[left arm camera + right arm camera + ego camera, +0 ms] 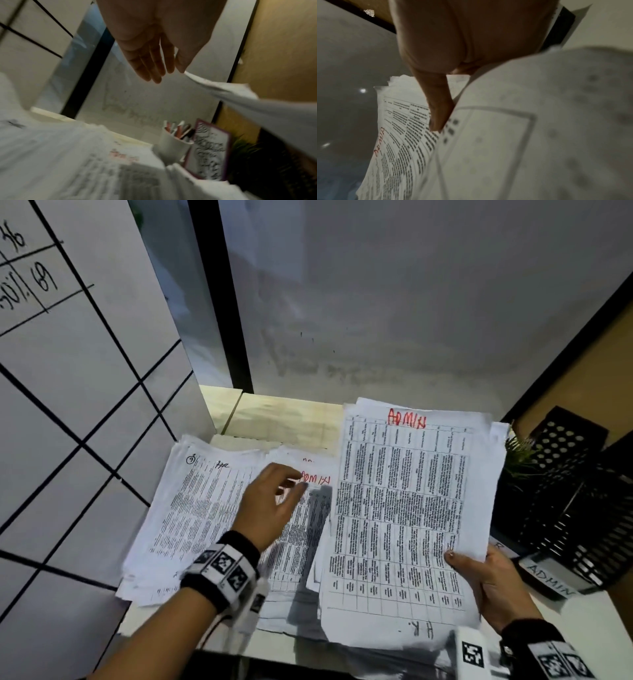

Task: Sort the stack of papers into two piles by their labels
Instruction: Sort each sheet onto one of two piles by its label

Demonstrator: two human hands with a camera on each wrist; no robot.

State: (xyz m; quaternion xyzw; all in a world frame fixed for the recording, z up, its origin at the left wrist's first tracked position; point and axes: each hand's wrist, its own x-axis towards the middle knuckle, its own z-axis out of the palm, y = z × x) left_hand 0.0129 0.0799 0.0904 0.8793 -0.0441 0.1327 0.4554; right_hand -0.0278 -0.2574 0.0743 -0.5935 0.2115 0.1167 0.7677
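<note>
1. White printed sheets, a held stack (407, 518) headed "ADMIN" in red, are gripped at the lower right edge by the right hand (486, 583).
2. The left hand (270, 508), fingers relaxed and empty, hovers over the red-labelled ADMIN pile (308, 529) on the desk, beside the HR pile (191, 508).
3. The top sheet should be slid off singly and its label checked before it is laid down.

Red "ADMIN" on held stack (404, 508), "ADMIN" tray tag (549, 580), "69" on whiteboard (44, 277)
</note>
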